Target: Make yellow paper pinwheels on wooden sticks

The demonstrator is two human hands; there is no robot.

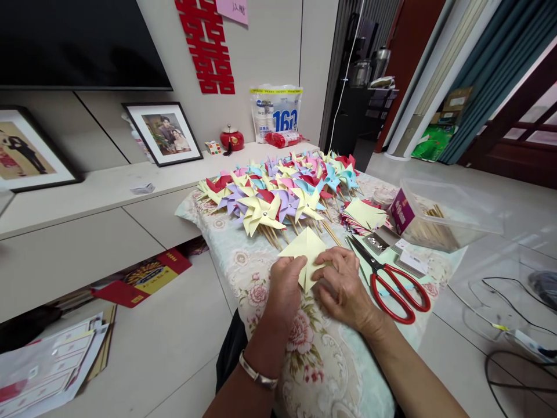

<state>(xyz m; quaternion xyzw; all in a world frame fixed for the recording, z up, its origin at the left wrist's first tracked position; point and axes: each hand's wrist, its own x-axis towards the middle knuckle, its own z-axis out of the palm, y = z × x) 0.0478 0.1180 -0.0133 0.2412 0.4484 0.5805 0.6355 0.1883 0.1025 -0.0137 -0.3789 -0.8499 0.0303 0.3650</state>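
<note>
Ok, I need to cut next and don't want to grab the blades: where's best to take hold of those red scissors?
Take the red scissors by the red loop handles, which lie at the near end by the right hand. The shut blades point away toward the pinwheels. Coming from the near right side probably works best, fingers through the loops, since they lie flat on the cloth.

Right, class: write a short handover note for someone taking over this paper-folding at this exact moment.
Left hand and right hand: both pressing down on the pale yellow folded paper square on the floral tablecloth.
Nearby: red-handled scissors right of the hands, stack of cut paper squares behind them, clear plastic box of wooden sticks far right.
Done: pile of finished coloured paper pinwheels.
Left: this sheet is folded only; no stick on it yet.
</note>
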